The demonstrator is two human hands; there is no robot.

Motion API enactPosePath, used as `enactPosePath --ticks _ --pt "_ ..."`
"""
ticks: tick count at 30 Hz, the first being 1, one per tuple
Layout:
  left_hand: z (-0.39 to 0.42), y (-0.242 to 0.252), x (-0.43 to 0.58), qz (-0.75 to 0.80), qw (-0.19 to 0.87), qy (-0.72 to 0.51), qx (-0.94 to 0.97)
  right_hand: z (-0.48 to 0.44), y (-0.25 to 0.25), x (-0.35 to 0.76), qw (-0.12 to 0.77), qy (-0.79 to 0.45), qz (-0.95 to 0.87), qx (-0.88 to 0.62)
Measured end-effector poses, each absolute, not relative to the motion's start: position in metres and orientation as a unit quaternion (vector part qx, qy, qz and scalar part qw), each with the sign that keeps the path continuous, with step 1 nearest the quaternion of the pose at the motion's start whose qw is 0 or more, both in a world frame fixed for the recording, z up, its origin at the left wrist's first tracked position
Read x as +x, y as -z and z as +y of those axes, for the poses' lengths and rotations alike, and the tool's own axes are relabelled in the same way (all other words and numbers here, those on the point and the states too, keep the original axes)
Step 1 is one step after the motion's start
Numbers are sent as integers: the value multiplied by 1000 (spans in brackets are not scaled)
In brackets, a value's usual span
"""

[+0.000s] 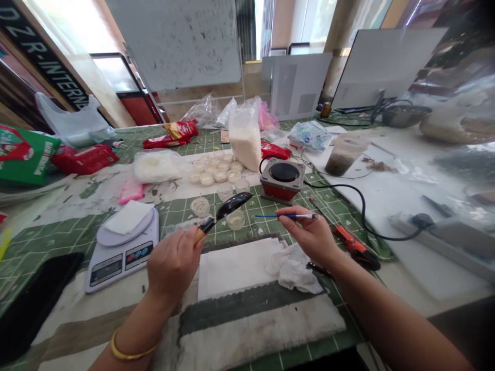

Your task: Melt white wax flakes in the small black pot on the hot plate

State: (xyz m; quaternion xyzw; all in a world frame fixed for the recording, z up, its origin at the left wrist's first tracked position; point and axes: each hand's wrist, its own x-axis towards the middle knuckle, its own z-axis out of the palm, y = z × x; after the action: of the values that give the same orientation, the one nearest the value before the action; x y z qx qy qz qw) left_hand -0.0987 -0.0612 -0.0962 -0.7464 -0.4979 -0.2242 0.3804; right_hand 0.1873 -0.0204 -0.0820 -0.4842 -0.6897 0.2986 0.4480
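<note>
My left hand (172, 268) is closed around the wooden handle of a black ladle (232, 204), whose shallow bowl tilts up to the right over the small clear cups (235, 220). Between the fingertips of my right hand (309, 234) is a thin blue stick (266, 216) that looks like a slim paintbrush, held level with its pointed end toward the ladle. The two tools are apart. Beneath them lie white paper sheets (235, 268) and a crumpled tissue (296, 270) on a folded cloth (263, 335). Behind the brush stands a small red hot plate (281, 178) with a black round top.
At left is a kitchen scale (124, 247) with folded paper on it, beside a black phone-like slab (38, 304). Several filled cups (216, 169) stand before a bag of pale powder (246, 136). Right are an orange-handled tool (353, 246), a black cable (363, 206) and a murky plastic cup (342, 157).
</note>
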Motion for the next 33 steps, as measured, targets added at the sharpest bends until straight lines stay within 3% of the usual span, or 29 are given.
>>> enactPosePath --ticks 33 --pt "-62 93 -100 -483 371 236 -757 -21 83 185 447 -317 -681 -486"
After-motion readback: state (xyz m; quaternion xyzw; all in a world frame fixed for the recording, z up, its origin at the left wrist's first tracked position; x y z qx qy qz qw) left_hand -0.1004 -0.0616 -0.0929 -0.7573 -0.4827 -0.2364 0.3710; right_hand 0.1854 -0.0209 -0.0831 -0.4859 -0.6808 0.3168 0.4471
